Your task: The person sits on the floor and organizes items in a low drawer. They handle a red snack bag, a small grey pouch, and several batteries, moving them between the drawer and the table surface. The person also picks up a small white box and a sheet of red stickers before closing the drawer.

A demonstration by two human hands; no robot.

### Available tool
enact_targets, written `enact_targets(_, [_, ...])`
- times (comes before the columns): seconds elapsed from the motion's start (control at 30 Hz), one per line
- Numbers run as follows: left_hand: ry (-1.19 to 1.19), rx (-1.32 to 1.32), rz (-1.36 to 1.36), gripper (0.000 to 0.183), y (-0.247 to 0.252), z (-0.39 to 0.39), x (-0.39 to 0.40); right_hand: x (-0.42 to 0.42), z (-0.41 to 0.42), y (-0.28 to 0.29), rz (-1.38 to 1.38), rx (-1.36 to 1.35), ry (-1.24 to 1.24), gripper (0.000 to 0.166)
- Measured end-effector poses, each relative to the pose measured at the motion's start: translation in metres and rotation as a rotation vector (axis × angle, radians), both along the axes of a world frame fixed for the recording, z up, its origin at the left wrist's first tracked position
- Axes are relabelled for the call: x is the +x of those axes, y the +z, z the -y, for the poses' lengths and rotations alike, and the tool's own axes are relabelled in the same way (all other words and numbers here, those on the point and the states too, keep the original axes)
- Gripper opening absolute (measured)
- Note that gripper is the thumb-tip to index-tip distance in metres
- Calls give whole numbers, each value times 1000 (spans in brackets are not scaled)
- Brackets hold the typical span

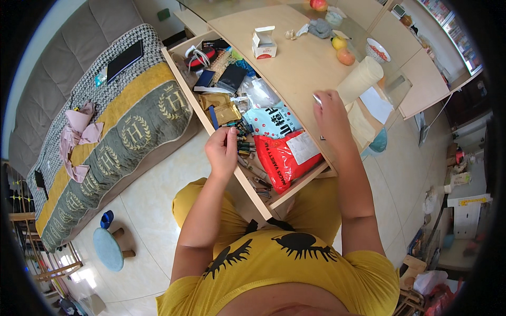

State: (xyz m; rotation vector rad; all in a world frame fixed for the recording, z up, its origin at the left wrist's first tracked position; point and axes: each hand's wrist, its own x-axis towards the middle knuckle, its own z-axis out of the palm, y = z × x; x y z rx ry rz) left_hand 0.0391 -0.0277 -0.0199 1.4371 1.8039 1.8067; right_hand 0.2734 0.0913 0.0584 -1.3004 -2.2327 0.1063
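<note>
An open wooden drawer [253, 189] full of small goods juts out from under the table [292, 67]. My left hand [222, 152] is closed on the drawer's front edge, thumb up, beside a row of batteries [246, 148]. Over the tabletop, left of a roll of cream material [360, 79], my right hand [329, 114] has its fingers curled around a small shiny object [317, 99], only partly visible. In the drawer lie a red snack bag [276, 158], a light blue printed bag [270, 120], gold packets [223, 110], a dark pouch [232, 78] and a clear plastic bag [259, 91].
On the table stand an opened small carton [264, 43], fruit [345, 57], a grey cloth [320, 28] and a patterned bowl [377, 50]. A sofa with a quilted cover [138, 134] is at the left; a round blue stool [107, 249] stands on the floor.
</note>
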Motion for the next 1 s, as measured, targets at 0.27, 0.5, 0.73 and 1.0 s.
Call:
enact_targets(0.27, [-1, -46, -46, 18, -1, -2, -1, -162, -17, -57, 136, 64, 284, 21])
enact_targets(0.5, [-22, -41, -26, 20, 3, -3, 0, -182, -44, -140, 117, -5, 30, 39])
enact_targets(0.73, [-24, -41, -32, 19, 1, -2, 0, -94, 29, -19, -303, -131, 441, 36])
enact_targets(1.0, [-15, -68, -26, 20, 0, -1, -1, 59, 60, -22, -85, -98, -21, 23])
